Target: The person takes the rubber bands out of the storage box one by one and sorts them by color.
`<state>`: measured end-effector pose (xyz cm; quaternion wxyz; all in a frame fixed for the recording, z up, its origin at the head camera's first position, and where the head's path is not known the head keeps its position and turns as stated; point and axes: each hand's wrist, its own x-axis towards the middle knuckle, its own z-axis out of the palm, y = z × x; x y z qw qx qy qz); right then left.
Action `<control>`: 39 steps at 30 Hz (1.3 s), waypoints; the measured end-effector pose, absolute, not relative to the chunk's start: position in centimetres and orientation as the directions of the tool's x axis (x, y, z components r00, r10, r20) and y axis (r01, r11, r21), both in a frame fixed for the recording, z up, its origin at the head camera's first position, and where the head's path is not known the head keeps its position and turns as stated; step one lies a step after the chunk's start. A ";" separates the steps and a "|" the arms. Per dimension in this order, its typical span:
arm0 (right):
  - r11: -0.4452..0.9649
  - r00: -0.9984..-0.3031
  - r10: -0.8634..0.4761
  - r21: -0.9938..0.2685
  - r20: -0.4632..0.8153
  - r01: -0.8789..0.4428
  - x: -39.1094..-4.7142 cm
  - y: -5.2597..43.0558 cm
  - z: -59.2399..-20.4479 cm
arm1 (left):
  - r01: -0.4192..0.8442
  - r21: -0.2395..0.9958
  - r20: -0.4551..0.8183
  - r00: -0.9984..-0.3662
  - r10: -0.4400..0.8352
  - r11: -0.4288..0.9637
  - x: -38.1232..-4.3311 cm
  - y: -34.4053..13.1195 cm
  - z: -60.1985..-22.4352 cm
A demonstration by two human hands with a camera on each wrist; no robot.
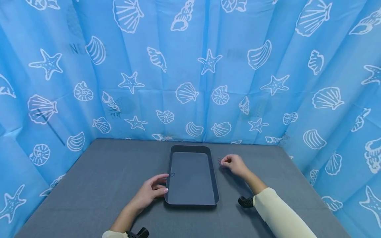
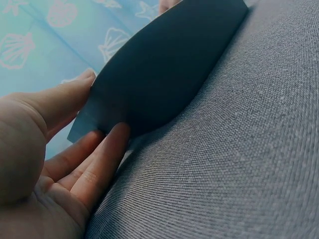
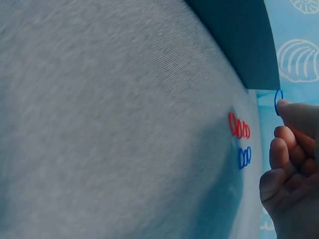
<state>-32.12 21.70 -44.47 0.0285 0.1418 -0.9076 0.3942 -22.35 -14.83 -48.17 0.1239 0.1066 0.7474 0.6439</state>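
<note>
A dark grey rectangular tray [image 1: 216,195] stands on the cloth-covered table. My left hand [image 1: 150,191] is at its left side, thumb and fingertips resting against the outer wall in the left wrist view. Inside the tray, near that wall, lies a small dark loop [image 1: 172,174]. To the right of the tray, my right hand [image 1: 235,164] pinches a thin blue loop [image 3: 278,103] between thumb and finger. Several red loops [image 3: 239,126] and blue loops [image 3: 244,158] lie close together on the table, near the right hand. What the loops are made of cannot be told.
Grey cloth [image 1: 113,172] covers the table. A blue curtain [image 1: 190,72] with white shells and starfish hangs behind and along the sides. A black strap device [image 1: 245,202] is on the right wrist, another [image 1: 140,233] on the left.
</note>
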 end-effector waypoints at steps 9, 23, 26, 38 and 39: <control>0.722 -0.969 -0.215 -0.648 0.122 -0.242 -31.5 22.6 -45.2 | -0.004 0.989 -0.053 -0.946 0.320 0.150 -22.3 -14.9 -48.2; 0.795 -0.984 -0.140 -0.579 0.111 -0.179 -31.1 23.4 -46.0 | -0.024 0.987 -0.073 -0.949 0.307 0.160 -21.5 -14.6 -46.7; 0.803 -0.986 -0.115 -0.574 0.118 -0.162 -31.1 23.4 -46.1 | -0.019 0.987 -0.067 -0.951 0.303 0.160 -22.1 -14.7 -47.9; 0.820 -0.989 -0.029 -0.562 0.144 -0.106 -31.5 23.0 -46.5 | 0.000 0.988 -0.048 -0.952 0.304 0.156 -22.1 -14.7 -47.9; 0.821 -0.989 -0.024 -0.562 0.144 -0.102 -31.5 23.0 -46.5 | 0.001 0.988 -0.047 -0.951 0.304 0.155 -22.2 -14.7 -47.9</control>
